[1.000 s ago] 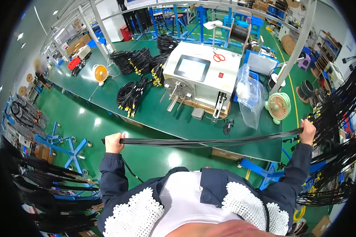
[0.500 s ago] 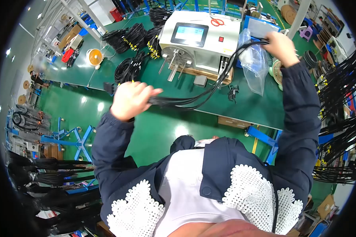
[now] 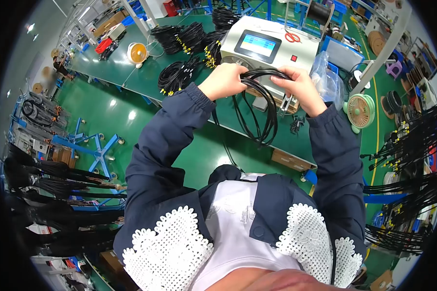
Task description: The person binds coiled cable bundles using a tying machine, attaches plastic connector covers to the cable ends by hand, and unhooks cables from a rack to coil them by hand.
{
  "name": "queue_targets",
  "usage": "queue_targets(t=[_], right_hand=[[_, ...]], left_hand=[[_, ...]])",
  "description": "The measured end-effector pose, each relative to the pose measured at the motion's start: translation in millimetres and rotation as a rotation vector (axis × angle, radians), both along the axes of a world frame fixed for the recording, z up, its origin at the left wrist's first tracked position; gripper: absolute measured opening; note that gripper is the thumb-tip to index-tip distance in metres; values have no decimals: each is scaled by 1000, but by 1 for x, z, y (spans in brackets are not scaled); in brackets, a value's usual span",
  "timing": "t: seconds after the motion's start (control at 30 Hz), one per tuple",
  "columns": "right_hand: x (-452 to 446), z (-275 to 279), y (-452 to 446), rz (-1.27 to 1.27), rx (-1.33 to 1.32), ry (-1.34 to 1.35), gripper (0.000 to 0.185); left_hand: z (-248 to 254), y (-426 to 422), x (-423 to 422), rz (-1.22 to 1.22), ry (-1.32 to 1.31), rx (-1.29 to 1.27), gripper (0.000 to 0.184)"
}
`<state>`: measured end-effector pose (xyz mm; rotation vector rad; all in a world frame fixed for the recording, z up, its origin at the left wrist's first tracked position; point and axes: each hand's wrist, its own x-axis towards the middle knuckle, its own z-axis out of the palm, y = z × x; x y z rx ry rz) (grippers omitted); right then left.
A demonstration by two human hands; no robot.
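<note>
A bundle of black cables (image 3: 258, 127) hangs in loops between my two hands, in front of the white machine. My left hand (image 3: 224, 81) is closed round the upper left of the loops. At their upper right, my right hand (image 3: 300, 87) pinches the cables between thumb and fingers. A loose length trails down from the left hand towards my lap. Behind the hands stands the white machine (image 3: 301, 46) with a lit screen (image 3: 257, 45) and red-handled scissors (image 3: 292, 38) on top. The cables and hands partly hide its front.
Coiled black cable bundles (image 3: 179, 72) with yellow ends lie on the green table (image 3: 107, 75), left of the machine. A small green fan (image 3: 361, 110), a clear plastic bag (image 3: 325, 77) and small black parts (image 3: 296, 125) are to the right. Racks of hanging cables (image 3: 408, 140) flank me.
My hands have come together from far apart, and the stretched cables now hang in loops. The view has shifted, so the machine appears farther right.
</note>
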<state>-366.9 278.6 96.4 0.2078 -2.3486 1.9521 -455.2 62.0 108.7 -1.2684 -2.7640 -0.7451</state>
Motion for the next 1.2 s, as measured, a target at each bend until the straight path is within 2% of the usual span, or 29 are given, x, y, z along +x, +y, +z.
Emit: queue_targets(t=[0.07,0.13,0.17,0.2,0.27,0.33,0.47,0.53,0.6,0.67,0.73,0.9,1.13,1.2], right_hand=[[-4,-12,6,-10,58,-11,12],[3,-2,14,-84,271,181,15],[4,-2,32,-143,395,271,16],[7,-2,52,-202,521,361,18],[30,20,96,-398,618,407,24],[50,27,168,-640,763,404,25],[119,25,303,-905,964,164,15],[147,5,344,-1021,965,179,15],[170,-7,371,-971,996,230,18],[189,-5,371,-929,1268,368,16],[203,-14,374,-862,1311,330,18],[213,-40,399,-800,1551,211,28],[210,-47,405,-851,1501,210,29],[201,-65,420,-847,1539,23,20]], left_hand=[[-5,-1,7,-24,59,53,29],[-8,-7,18,-72,214,179,27],[-4,-16,21,-55,249,129,32],[-2,-25,20,-53,264,60,28],[0,-58,18,-33,180,-97,21],[-13,-99,11,63,206,-164,14],[-41,-175,7,184,-73,-1,15],[-47,-195,15,269,-243,60,14],[-61,-212,14,134,-272,64,11],[-55,-202,27,28,-7,52,10],[-78,-213,22,-34,138,-11,11],[-75,-198,35,-216,328,-88,27],[-55,-194,44,-162,497,-27,36],[-62,-193,43,-163,494,42,36]])
